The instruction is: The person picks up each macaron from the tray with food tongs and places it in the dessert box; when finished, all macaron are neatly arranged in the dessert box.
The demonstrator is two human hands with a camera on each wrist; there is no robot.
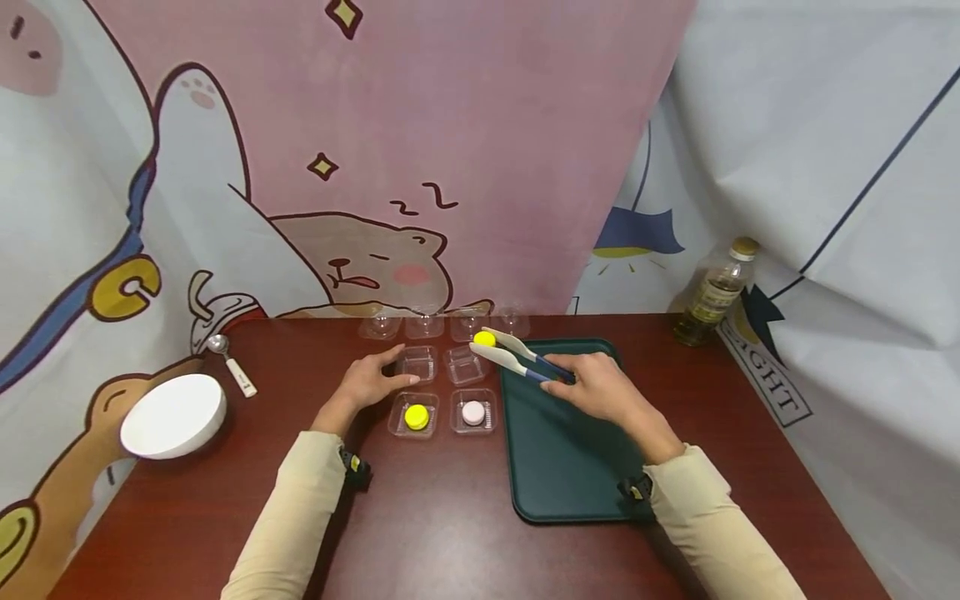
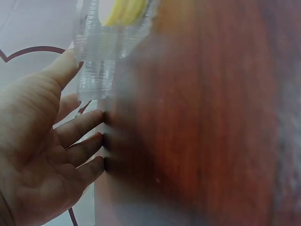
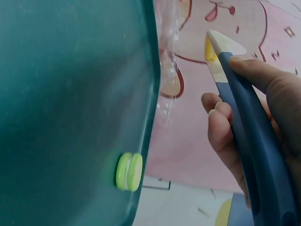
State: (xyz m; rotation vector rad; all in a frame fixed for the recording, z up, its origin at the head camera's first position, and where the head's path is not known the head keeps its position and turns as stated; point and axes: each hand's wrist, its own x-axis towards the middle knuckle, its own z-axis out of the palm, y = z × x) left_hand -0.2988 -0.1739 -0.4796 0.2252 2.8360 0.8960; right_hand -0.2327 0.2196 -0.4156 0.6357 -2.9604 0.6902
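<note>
My right hand [image 1: 600, 387] grips blue-handled tongs [image 3: 240, 113] with pale tips. Between those tips a yellow macaron [image 1: 484, 339] is pinched, raised above the back right clear plastic box [image 1: 465, 367]. The left hand [image 1: 367, 382] rests on the table at the back left clear box [image 1: 418, 364], thumb and forefinger spread at its side; its other fingertips touch the tabletop in the left wrist view. In the front row, one box holds a yellow macaron [image 1: 416, 417] and the other a pale pink macaron [image 1: 473, 412].
A dark green tray [image 1: 562, 475] lies at right, with a green macaron [image 3: 129, 172] near its edge. Clear lids [image 1: 425, 323] line the back. A white bowl [image 1: 174, 415] and spoon [image 1: 238, 372] are at left, a bottle [image 1: 712, 296] at back right.
</note>
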